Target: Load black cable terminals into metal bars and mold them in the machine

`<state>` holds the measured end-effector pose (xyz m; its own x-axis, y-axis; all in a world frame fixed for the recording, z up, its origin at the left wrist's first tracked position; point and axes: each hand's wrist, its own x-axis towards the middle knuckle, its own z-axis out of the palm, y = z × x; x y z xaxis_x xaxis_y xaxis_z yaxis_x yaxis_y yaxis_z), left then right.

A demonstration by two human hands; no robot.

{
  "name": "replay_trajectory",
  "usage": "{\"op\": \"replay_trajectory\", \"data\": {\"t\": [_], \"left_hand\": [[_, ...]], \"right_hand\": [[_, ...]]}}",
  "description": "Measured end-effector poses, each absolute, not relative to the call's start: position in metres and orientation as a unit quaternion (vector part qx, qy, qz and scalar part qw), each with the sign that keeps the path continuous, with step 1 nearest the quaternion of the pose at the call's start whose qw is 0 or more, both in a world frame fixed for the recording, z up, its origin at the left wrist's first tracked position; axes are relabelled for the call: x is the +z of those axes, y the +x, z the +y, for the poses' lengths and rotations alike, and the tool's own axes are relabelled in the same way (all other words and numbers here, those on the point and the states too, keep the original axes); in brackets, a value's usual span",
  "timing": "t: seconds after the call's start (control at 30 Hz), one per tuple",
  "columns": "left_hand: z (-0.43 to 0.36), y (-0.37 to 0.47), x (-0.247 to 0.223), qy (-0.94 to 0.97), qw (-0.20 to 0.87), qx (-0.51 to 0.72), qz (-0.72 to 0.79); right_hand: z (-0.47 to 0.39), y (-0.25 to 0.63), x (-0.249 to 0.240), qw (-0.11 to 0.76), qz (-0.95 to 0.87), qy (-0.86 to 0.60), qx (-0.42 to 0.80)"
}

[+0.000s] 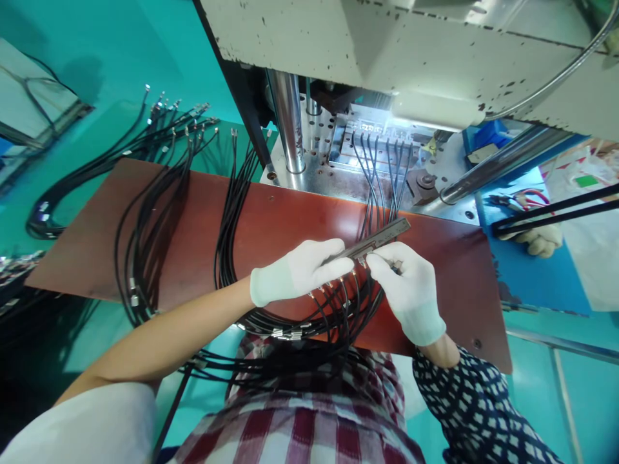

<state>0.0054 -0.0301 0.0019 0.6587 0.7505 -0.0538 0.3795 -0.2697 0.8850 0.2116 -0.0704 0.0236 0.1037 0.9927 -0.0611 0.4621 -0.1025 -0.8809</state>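
Observation:
My left hand (316, 265), in a white glove, is closed on a flat grey metal bar (382, 237) that slants up to the right. With its fingers pinched at the bar's lower edge, my right hand (406, 277), also gloved, holds the small metal end of a black cable; the fingers partly cover that end. Several black cables (290, 322) with bare coppery or metal tips lie bunched just below both hands. Beyond them, more cables (374, 174) run up into a metal fixture (345, 151) under the press.
The brown board (275, 222) spans the front of the press (362, 45). Cable bundles (232, 225) hang over it on the left. Steel posts (290, 122) flank the fixture. Pliers (525, 200) and a glove (541, 238) lie on the blue surface at right.

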Motion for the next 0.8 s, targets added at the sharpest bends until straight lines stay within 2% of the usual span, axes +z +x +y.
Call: {"op": "replay_trajectory", "data": {"t": [0.17, 0.27, 0.33, 0.47, 0.57, 0.67, 0.73, 0.8], "left_hand": [[-0.033, 0.007, 0.010, 0.660, 0.623, 0.198, 0.370], [-0.033, 0.007, 0.012, 0.644, 0.637, 0.205, 0.372], [-0.033, 0.007, 0.012, 0.646, 0.631, 0.213, 0.373], [-0.033, 0.006, 0.012, 0.644, 0.632, 0.225, 0.368], [-0.035, 0.007, 0.011, 0.630, 0.644, 0.223, 0.373], [-0.035, 0.007, 0.010, 0.610, 0.661, 0.217, 0.380], [-0.033, 0.006, 0.011, 0.605, 0.666, 0.207, 0.384], [-0.028, 0.003, 0.014, 0.616, 0.658, 0.193, 0.388]], "right_hand": [[-0.071, 0.228, 0.019, 0.376, -0.493, -0.578, 0.530], [-0.078, 0.242, 0.011, 0.423, -0.396, -0.524, 0.624], [-0.087, 0.252, 0.006, 0.439, -0.377, -0.517, 0.631], [-0.109, 0.269, 0.003, 0.459, -0.391, -0.567, 0.561], [-0.123, 0.268, 0.006, 0.414, -0.367, -0.611, 0.567], [-0.127, 0.252, 0.013, 0.428, -0.337, -0.581, 0.604], [-0.124, 0.241, 0.019, 0.460, -0.353, -0.562, 0.591], [-0.120, 0.237, 0.024, 0.456, -0.393, -0.563, 0.566]]}}
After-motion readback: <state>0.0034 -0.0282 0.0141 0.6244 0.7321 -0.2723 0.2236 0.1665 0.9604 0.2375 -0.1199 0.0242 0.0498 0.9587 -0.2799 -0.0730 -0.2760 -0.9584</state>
